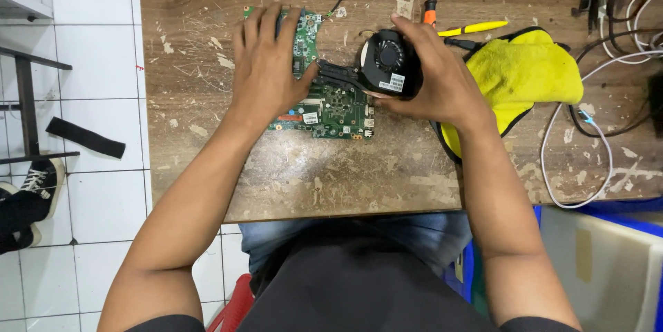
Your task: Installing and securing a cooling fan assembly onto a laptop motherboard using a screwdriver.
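Both forearms are reaching up from the bottom of the frame over the scarred wooden table (311, 180). At centre, the left hand (266, 69) is pressing flat and open on the green circuit board (331, 107), while the right hand (431, 76) is gripping the black cooling fan (388, 62), touching the board's right edge. A yellow cloth (532, 69) is lying just right, with screwdrivers (473, 28) above.
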